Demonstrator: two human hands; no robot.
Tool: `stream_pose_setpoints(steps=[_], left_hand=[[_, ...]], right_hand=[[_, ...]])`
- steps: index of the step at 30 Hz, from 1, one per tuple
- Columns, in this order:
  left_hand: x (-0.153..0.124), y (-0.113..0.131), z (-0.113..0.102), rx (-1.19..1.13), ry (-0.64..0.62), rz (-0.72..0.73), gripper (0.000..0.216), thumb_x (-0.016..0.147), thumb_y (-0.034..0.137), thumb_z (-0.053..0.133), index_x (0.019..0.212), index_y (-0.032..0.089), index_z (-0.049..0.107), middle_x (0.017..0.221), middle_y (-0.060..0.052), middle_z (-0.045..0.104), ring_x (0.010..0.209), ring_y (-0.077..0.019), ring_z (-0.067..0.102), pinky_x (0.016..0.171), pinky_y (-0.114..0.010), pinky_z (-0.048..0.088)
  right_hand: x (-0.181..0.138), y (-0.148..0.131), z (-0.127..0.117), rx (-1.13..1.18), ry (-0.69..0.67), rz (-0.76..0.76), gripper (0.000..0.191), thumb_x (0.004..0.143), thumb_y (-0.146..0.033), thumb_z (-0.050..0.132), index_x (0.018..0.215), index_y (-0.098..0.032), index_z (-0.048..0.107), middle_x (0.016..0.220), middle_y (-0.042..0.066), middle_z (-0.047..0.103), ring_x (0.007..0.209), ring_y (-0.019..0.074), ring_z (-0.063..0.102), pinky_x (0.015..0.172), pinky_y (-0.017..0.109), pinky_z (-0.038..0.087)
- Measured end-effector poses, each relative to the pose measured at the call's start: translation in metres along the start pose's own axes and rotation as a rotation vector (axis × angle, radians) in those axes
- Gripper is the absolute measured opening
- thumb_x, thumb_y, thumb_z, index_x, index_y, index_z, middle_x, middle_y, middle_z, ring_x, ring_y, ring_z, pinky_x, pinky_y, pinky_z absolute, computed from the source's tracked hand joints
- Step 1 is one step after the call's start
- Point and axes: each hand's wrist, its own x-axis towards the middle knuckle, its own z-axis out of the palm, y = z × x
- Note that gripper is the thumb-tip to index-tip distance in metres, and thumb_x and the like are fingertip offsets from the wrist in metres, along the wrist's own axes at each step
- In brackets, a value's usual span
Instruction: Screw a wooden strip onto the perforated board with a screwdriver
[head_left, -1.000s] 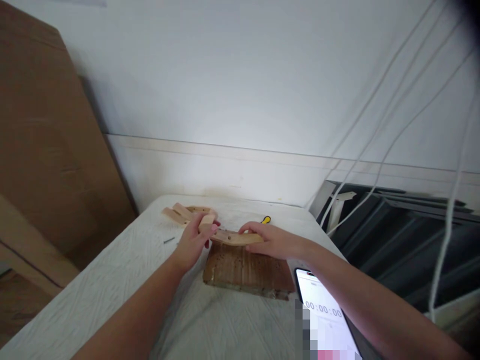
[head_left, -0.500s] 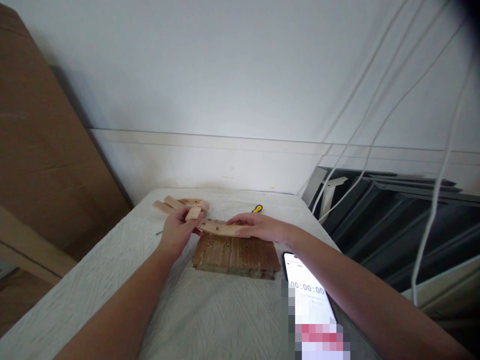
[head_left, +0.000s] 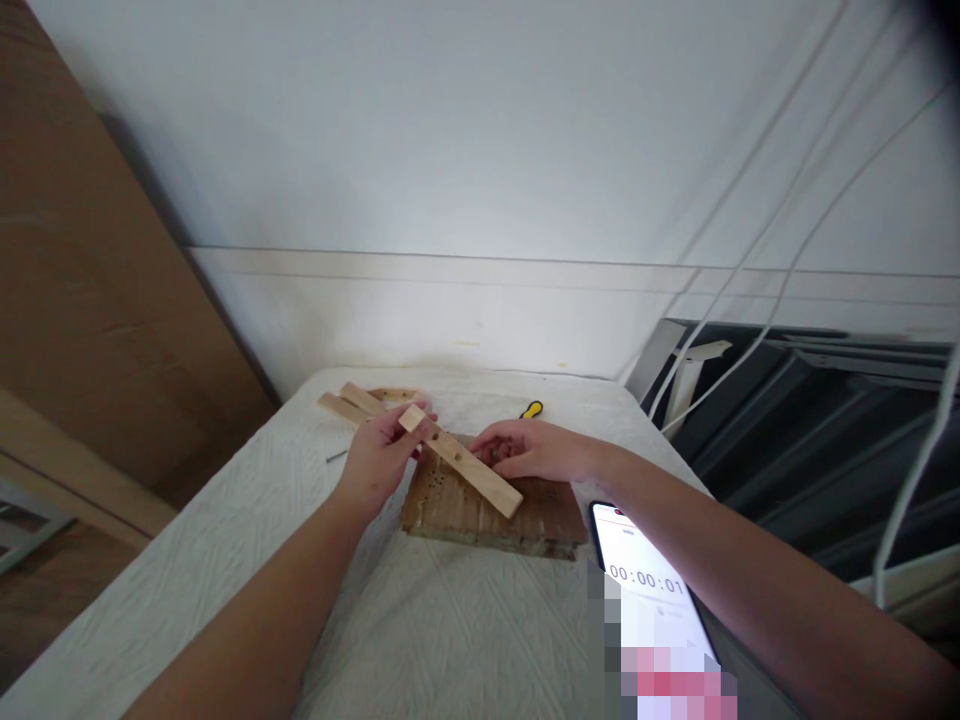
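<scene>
In the head view, my left hand (head_left: 379,460) is closed around the upper left end of a pale wooden piece (head_left: 476,472) with holes in it. A short block end sticks up at that grip. The piece slants down to the right, over a worn brown wooden board (head_left: 480,510) dotted with small holes. My right hand (head_left: 529,450) is just behind the piece, fingers loosely curved with a gap to the thumb. Whether its fingertips touch the wood is hard to see. More pale wooden parts (head_left: 345,408) lie behind my left hand.
A yellow and black screwdriver handle (head_left: 532,409) lies behind my right hand. Left of the board is a thin metal rod (head_left: 337,456). A phone (head_left: 645,560) showing a timer lies under my right forearm on the white cloth (head_left: 420,640). Cardboard (head_left: 112,240) stands at left.
My right hand has let go of the wooden piece's right end. That end has swung down toward me, while my left hand still grips the other. The phone timer has advanced; the view shifted slightly.
</scene>
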Motion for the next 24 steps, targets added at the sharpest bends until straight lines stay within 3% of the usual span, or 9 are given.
stream_pose_setpoints(steps=[3,9,16,20,24], left_hand=[[0.003,-0.004,-0.002,0.087,0.002,0.039,0.048,0.072,0.042,0.065,0.112,0.015,0.062,0.089,-0.008,0.067,0.069,-0.0158,0.059,0.048,-0.022,0.044],[0.008,-0.01,-0.006,0.035,0.079,0.026,0.054,0.073,0.038,0.066,0.121,0.015,0.052,0.088,-0.006,0.063,0.06,-0.0117,0.058,0.052,-0.023,0.048],[0.007,-0.01,0.001,-0.203,0.012,-0.109,0.04,0.065,0.028,0.073,0.1,0.012,0.061,0.093,-0.008,0.067,0.082,-0.0175,0.064,0.08,-0.034,0.051],[0.005,-0.012,0.003,-0.095,0.022,-0.096,0.034,0.063,0.026,0.073,0.095,0.014,0.065,0.096,-0.008,0.068,0.086,-0.0191,0.063,0.085,-0.036,0.048],[0.004,-0.012,0.001,0.11,0.021,-0.041,0.031,0.067,0.032,0.071,0.094,0.016,0.069,0.092,-0.009,0.069,0.083,-0.0205,0.063,0.081,-0.035,0.047]], right_hand=[[0.001,0.002,-0.001,-0.052,-0.021,-0.013,0.033,0.073,-0.013,0.061,0.106,-0.02,0.062,0.087,0.001,0.064,0.075,0.012,0.057,0.068,0.027,0.045],[0.007,0.013,-0.005,-0.1,-0.05,-0.039,0.04,0.071,-0.015,0.065,0.11,-0.022,0.063,0.085,0.001,0.064,0.07,0.0113,0.055,0.064,0.025,0.044],[0.003,0.01,-0.004,-0.174,-0.112,-0.077,0.042,0.077,-0.025,0.064,0.119,-0.026,0.06,0.08,-0.002,0.059,0.068,0.0104,0.051,0.06,0.023,0.04],[0.003,0.007,-0.003,-0.332,-0.118,-0.114,0.041,0.08,-0.027,0.061,0.121,-0.027,0.059,0.087,0.001,0.059,0.072,0.0118,0.052,0.062,0.024,0.041],[0.002,-0.002,-0.001,-0.531,-0.166,-0.241,0.04,0.085,-0.026,0.055,0.125,-0.028,0.056,0.098,0.004,0.059,0.088,0.016,0.055,0.079,0.031,0.043]])
